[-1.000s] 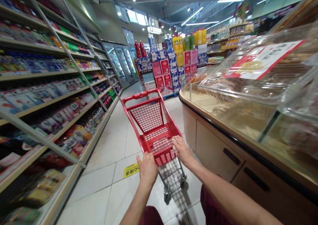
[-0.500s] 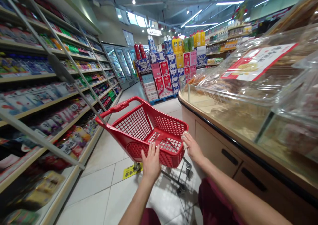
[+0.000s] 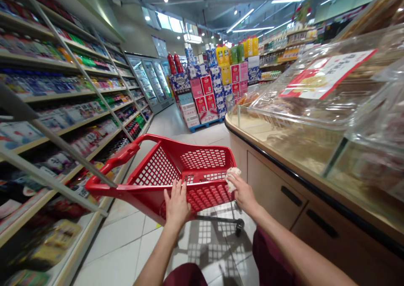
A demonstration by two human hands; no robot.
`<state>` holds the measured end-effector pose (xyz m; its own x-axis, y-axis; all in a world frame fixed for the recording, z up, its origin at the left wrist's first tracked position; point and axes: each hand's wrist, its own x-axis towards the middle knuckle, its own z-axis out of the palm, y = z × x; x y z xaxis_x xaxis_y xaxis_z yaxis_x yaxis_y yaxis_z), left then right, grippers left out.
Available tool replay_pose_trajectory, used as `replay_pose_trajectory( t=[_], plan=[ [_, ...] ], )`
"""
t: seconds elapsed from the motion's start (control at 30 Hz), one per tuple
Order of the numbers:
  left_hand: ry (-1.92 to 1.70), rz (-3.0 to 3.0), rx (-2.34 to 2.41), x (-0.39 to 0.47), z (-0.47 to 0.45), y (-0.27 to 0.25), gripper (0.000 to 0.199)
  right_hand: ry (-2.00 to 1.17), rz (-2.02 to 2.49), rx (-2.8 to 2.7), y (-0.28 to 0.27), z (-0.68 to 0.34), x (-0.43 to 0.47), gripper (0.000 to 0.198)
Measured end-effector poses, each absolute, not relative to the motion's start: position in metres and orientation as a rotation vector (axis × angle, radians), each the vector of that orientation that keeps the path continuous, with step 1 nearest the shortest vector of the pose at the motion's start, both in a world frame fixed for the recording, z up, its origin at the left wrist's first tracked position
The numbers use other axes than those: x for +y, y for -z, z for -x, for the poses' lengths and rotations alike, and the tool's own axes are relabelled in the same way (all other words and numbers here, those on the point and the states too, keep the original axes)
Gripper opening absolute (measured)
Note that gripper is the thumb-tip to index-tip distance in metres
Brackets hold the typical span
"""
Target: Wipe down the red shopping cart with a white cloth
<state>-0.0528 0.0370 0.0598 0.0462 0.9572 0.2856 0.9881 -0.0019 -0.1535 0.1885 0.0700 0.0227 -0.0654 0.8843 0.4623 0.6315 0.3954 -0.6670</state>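
A red plastic shopping cart (image 3: 145, 193) with perforated basket walls stands side-on before me, its handle towards the left. My left hand (image 3: 177, 204) lies against the basket's near side, fingers spread over the upper rim. In my right hand (image 3: 244, 193) is a crumpled whitish cloth (image 3: 232, 177), held at the basket's right corner. The fingers close on the cloth, which touches or nearly touches the rim. Inside the basket no goods show. A long grey pole (image 3: 69, 149) crosses the view on the left and overlaps the cart handle.
Shelves of packaged drinks (image 3: 57, 86) line the left side. A wooden counter (image 3: 265, 168) with clear food boxes (image 3: 303, 92) borders the right. Ahead stand stacked cartons (image 3: 205, 96) on a blue pallet and glass-door fridges (image 3: 148, 82). Pale floor tiles (image 3: 120, 229) run between.
The cart has turned, its handle end swinging left and nearer to me. My left hand has shifted left along the rim. More of the cloth shows in my right hand.
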Motion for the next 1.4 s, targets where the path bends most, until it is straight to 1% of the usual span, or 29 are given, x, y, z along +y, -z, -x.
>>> replay_pose_trajectory(
  t=[0.1,0.2,0.37,0.47,0.6,0.63,0.7,0.8,0.9,1.03,1.23,1.3,1.4],
  plan=[
    [0.201,2.056,-1.95,0.032,0.046,-0.055,0.062,-0.468,1.178,-1.697,-0.041,-0.179,0.064,0.048],
    [0.254,2.079,-1.952,0.028,0.035,-0.052,0.063,-0.533,1.218,-1.63,-0.056,-0.185,0.075,0.04],
    [0.343,2.086,-1.996,0.027,0.024,-0.05,0.064,-0.424,1.354,-1.676,-0.048,-0.193,0.103,0.038],
    [0.365,2.085,-2.016,0.027,0.02,-0.05,0.063,-0.365,1.365,-1.727,-0.032,-0.184,0.103,0.041],
    [0.374,2.081,-2.002,0.026,0.019,-0.051,0.063,-0.147,1.435,-1.874,-0.015,-0.176,0.098,0.054],
    [0.376,2.08,-1.999,0.027,0.019,-0.051,0.063,-0.075,1.459,-1.916,-0.013,-0.176,0.099,0.055],
    [0.381,2.073,-1.998,0.027,0.02,-0.051,0.063,0.004,1.447,-2.012,-0.012,-0.182,0.104,0.051],
    [0.39,2.063,-1.986,0.026,0.021,-0.05,0.062,0.002,1.326,-2.16,-0.013,-0.2,0.116,0.043],
    [0.396,2.052,-1.956,0.025,0.021,-0.047,0.062,0.013,1.368,-2.078,-0.008,-0.215,0.12,0.04],
    [0.376,2.039,-1.95,0.024,0.017,-0.046,0.062,0.053,1.448,-1.905,0.002,-0.207,0.112,0.045],
    [0.356,2.073,-1.967,0.024,0.015,-0.047,0.063,0.047,1.403,-2.155,-0.006,-0.202,0.1,0.057],
    [0.355,2.075,-1.968,0.024,0.015,-0.048,0.063,0.034,1.406,-2.201,-0.013,-0.215,0.103,0.056],
    [0.354,2.072,-1.98,0.022,0.013,-0.047,0.064,-0.058,1.342,-2.222,-0.022,-0.236,0.112,0.047]
  ],
)
